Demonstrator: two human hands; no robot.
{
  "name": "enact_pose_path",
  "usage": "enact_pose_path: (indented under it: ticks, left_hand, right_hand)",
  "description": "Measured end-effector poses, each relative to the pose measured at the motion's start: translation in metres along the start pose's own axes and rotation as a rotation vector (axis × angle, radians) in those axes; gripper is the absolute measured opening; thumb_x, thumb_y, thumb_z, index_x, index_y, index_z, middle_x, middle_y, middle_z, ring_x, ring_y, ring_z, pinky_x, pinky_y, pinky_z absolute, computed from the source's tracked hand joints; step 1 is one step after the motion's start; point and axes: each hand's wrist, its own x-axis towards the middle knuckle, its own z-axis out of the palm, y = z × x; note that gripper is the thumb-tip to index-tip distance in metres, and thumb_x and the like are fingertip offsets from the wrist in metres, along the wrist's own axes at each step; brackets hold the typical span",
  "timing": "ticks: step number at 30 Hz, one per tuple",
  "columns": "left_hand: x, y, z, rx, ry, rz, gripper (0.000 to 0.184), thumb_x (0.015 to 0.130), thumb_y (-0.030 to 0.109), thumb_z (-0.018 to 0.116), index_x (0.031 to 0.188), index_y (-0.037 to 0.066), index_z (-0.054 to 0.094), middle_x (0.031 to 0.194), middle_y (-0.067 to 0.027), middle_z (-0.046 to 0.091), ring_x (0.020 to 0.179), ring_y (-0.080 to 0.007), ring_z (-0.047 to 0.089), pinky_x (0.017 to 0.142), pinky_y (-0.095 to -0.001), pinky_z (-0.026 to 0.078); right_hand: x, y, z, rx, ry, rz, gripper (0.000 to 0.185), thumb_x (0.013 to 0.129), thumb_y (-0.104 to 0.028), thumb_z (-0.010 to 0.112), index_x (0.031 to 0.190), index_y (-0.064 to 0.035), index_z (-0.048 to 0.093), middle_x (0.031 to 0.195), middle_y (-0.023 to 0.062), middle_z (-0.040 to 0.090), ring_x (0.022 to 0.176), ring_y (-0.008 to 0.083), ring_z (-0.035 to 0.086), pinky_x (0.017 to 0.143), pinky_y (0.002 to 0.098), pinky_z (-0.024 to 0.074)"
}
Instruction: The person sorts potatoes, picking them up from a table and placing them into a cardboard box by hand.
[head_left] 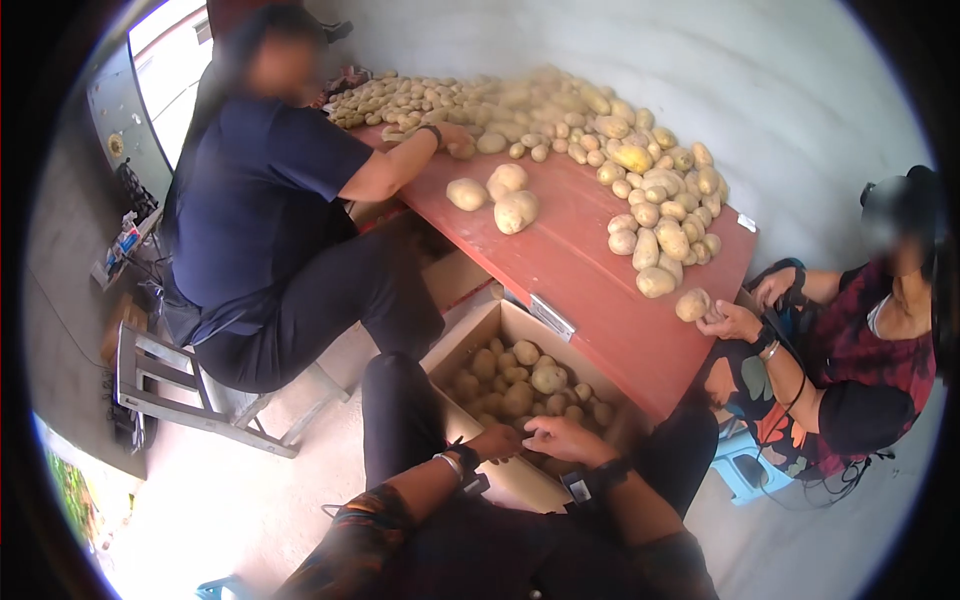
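A cardboard box (470,330) full of potatoes (518,398) stands between my knees, partly beneath the edge of the red table. My left hand (495,442) is over the box's near left part with its fingers curled in; whatever they may hold is hidden. Close beside it, my right hand (565,438) reaches over the potatoes from the right. Its foremost fingers point left, slightly apart, with no potato visible in them. A dark band circles each of my wrists.
Many potatoes (672,210) lie along the wall side of the red table (590,300), with three larger potatoes (515,212) apart from them. A person (260,200) at the left reaches into the heap. Another person's hand (735,322) at the right holds a potato (692,305).
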Motion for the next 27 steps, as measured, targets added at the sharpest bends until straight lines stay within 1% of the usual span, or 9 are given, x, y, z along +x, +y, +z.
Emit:
enact_pose_path:
  ticks: [3,7,12,16,18,22,27]
  left_hand:
    - [-0.002,0.002,0.0,-0.001,0.011,-0.012,0.024,0.079,0.027,0.062,0.089,0.005,0.061,0.076,-0.0059,0.061,0.065,-0.0154,0.061,0.051,-0.0284,0.05]
    - [0.001,-0.001,0.002,0.022,0.005,0.023,0.025,0.079,0.028,0.062,0.088,0.005,0.061,0.074,-0.0054,0.061,0.063,-0.0145,0.06,0.05,-0.0282,0.049]
    - [0.0,0.0,0.004,0.027,0.032,0.018,0.026,0.08,0.029,0.061,0.088,0.004,0.06,0.073,-0.0059,0.06,0.061,-0.0146,0.06,0.049,-0.028,0.049]
    - [0.002,-0.001,0.004,0.038,0.023,0.023,0.027,0.08,0.029,0.06,0.088,0.004,0.06,0.072,-0.0065,0.06,0.061,-0.0149,0.06,0.049,-0.0283,0.05]
    - [0.005,-0.003,0.004,0.038,-0.005,0.017,0.027,0.08,0.03,0.06,0.088,0.004,0.06,0.072,-0.007,0.06,0.061,-0.0153,0.061,0.049,-0.0287,0.05]
    - [-0.002,0.002,0.004,0.07,0.021,0.058,0.027,0.08,0.029,0.06,0.088,0.004,0.059,0.073,-0.0072,0.061,0.062,-0.0154,0.061,0.049,-0.0287,0.05]
    - [0.005,-0.003,0.006,0.054,0.021,0.089,0.026,0.079,0.029,0.06,0.081,0.003,0.061,0.067,-0.0076,0.06,0.057,-0.0159,0.06,0.047,-0.0294,0.05]
  right_hand:
    - [0.003,0.006,0.003,-0.009,-0.003,-0.006,0.039,0.084,-0.025,0.064,0.11,0.0022,0.055,0.08,0.008,0.064,0.073,0.0125,0.057,0.068,0.0278,0.0456]
    - [0.004,0.008,0.006,-0.006,0.014,-0.009,0.038,0.084,-0.024,0.063,0.11,0.0022,0.055,0.08,0.0074,0.064,0.075,0.0118,0.057,0.069,0.0274,0.0458]
    - [0.005,0.008,0.006,-0.006,0.008,-0.007,0.039,0.084,-0.024,0.063,0.111,0.0022,0.054,0.083,0.0095,0.065,0.076,0.0128,0.059,0.071,0.0271,0.0464]
    - [0.002,0.003,0.004,-0.035,0.005,-0.01,0.039,0.084,-0.024,0.063,0.112,0.0021,0.054,0.083,0.0094,0.065,0.076,0.0129,0.059,0.07,0.0272,0.0464]
    - [0.002,0.008,0.007,0.011,0.04,-0.041,0.043,0.081,-0.03,0.064,0.109,0.0015,0.056,0.079,0.0148,0.064,0.072,0.0222,0.063,0.064,0.0324,0.0483]
    - [0.004,0.013,0.01,0.01,0.04,-0.037,0.043,0.081,-0.03,0.064,0.109,0.0016,0.056,0.079,0.0143,0.064,0.072,0.0216,0.063,0.064,0.0322,0.0484]
    - [0.004,0.014,0.01,0.021,0.041,-0.047,0.041,0.081,-0.028,0.065,0.108,0.002,0.056,0.079,0.0144,0.065,0.071,0.0213,0.063,0.065,0.0321,0.0484]
